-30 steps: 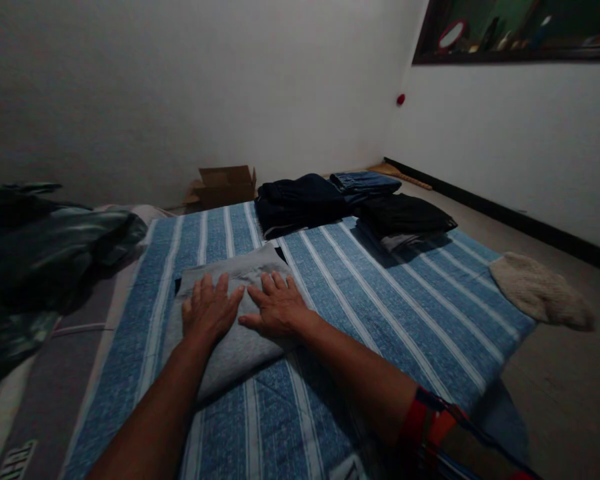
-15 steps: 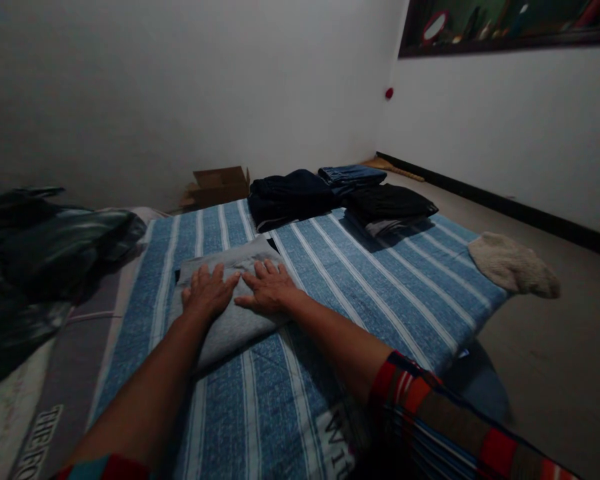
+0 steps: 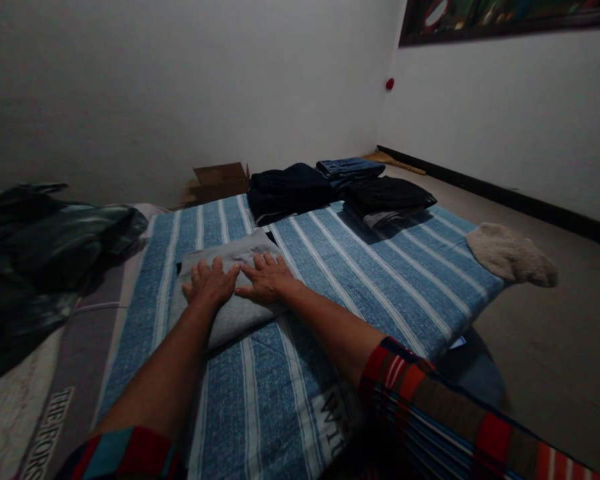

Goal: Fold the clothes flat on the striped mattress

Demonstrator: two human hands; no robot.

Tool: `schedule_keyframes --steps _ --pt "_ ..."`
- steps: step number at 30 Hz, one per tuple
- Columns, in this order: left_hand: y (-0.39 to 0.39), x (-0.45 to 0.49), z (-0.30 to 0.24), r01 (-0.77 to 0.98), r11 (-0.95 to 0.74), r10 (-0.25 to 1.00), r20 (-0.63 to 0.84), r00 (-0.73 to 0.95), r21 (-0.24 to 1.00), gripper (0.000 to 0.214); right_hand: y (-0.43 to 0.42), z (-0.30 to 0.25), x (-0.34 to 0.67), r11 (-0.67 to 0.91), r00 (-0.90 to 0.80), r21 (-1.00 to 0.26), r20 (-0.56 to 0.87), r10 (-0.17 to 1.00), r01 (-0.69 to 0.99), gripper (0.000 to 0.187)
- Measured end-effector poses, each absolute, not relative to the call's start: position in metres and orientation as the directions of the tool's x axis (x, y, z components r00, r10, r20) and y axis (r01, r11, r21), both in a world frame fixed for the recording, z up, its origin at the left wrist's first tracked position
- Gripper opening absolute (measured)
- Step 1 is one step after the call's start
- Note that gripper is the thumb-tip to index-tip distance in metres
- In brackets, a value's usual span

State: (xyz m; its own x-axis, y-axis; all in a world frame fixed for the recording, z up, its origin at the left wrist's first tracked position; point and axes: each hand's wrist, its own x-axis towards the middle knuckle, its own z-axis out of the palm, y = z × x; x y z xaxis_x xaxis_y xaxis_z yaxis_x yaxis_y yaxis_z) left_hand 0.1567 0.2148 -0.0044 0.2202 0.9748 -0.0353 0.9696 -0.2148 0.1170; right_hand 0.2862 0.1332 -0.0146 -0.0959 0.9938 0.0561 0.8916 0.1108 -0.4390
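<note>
Barely moved: left hand (image 3: 209, 283), right hand (image 3: 267, 277) stay flat, fingers spread, apparently pressing folded grey garment (image 3: 230, 280).

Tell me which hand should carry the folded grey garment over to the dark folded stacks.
Probably right: right hand lies flat on the folded grey garment nearer the dark folded stacks; left hand is farther.

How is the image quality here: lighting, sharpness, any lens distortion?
Head view: dim and underexposed, the dark bundle at left nearly lost in shadow; both hands on the grey folded garment are readable but soft; wide-angle stretch bends the striped blanket and walls toward the edges; no glare.
</note>
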Motion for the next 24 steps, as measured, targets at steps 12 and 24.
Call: schedule_keyframes --steps 12,24 --pt "0.213 0.157 -0.009 0.972 -0.209 0.978 0.001 0.21 0.11 0.073 0.132 -0.015 0.286 0.116 -0.085 -0.432 0.089 0.992 0.894 0.071" --pt "0.208 0.154 -0.014 0.968 -0.227 0.973 0.058 0.222 0.11 0.072 0.138 -0.002 0.284 0.056 0.008 -0.372 0.168 0.986 0.927 0.039"
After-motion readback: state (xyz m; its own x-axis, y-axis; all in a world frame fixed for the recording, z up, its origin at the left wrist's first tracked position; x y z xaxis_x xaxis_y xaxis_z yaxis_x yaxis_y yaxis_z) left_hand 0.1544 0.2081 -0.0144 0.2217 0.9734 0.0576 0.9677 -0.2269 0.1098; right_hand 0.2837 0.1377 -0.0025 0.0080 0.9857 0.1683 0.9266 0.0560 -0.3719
